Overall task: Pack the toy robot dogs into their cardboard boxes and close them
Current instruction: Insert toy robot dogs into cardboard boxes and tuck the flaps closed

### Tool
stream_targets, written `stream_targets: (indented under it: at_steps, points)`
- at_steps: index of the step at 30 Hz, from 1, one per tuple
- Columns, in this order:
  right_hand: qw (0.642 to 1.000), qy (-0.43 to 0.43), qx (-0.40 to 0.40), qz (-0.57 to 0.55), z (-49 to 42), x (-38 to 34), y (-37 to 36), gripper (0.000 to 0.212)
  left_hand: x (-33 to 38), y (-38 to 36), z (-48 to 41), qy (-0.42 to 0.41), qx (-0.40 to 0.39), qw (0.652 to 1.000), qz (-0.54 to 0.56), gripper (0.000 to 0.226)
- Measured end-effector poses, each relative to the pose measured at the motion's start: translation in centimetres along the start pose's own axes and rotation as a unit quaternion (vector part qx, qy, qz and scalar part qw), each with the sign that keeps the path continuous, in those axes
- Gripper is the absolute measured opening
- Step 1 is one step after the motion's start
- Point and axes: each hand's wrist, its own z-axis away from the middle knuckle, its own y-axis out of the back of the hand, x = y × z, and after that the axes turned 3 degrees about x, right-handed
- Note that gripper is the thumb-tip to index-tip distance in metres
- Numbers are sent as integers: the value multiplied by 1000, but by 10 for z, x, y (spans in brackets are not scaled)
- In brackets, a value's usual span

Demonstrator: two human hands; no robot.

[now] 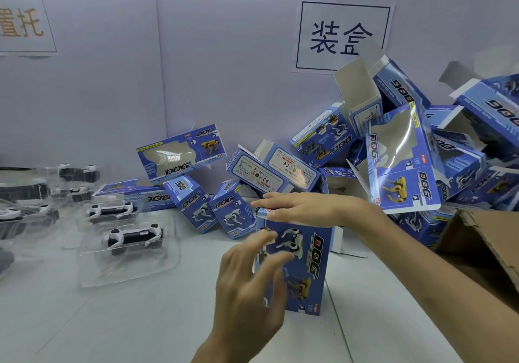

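At the upper left of the frame a white paper sign with orange characters [22, 22] is taped to the pale wall. Below it, at the left edge, clear plastic blister trays [92, 272] lie on the white tabletop [84, 320], each holding one of the black-and-white toy robot dogs [134, 237]. The dogs lie on their sides, their long bodies running left to right across the frame.

Further along, a windowed blue cardboard box [181, 152] leans against the wall with its long axis nearly level, and smaller ones are tipped over beneath it.

In the lower middle the left hand [252, 278] is raised with its fingers spread loosely and blurred. It grips nothing; whether it touches anything I cannot tell. Just beyond it an upright blue cardboard box [306, 267] stands on end on the tabletop, long axis vertical, its printed "DOG" face towards the viewer. The right hand [303, 208] lies flat across the top end, fingers straight and pointing left, pressing down rather than clutching.

Above it is a white paper sign with dark characters [342, 36]. At the right a heap of blue cardboard boxes [401, 160] leans at all angles, several with flaps open. A brown corrugated carton [483, 239] juts in at the lower right.
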Motion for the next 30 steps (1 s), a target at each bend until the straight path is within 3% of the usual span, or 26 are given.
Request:
stream_targets:
  at_steps: [4,7,11,14,16,18,22,24,27,30]
  points:
    - [999,-2,23,45,6,-4,-9,51,-21,-6,-24,99,7,995,20,37]
    - [999,-4,35,-5,9,-2,-11,49,-33,-18,-32,105,-32,992,55,40]
    - [995,16,50,-87,6,-1,-9,53,-36,-34,-21,108,-11,991,82,36]
    - [977,23,145,-151,17,8,-3,49,-39,-39,-17,108,8,991,79,36]
    - [946,57,262,-183,29,23,-14,27,-41,-41,-14,105,13,992,72,37]
    - [889,79,383,-237,42,38,-42,6,-39,-43,-12,115,17,991,72,39]
    - [759,108,484,-423,46,40,-100,24,-35,-46,-9,119,25,991,55,42]
    - [710,97,519,-465,35,29,-110,23,-34,-45,-8,111,25,993,42,40]
    - [672,81,552,-487,27,19,-114,15,-35,-45,-5,103,25,994,31,36]
    - [678,84,534,-498,34,22,-113,18,-36,-46,-5,103,29,993,44,35]
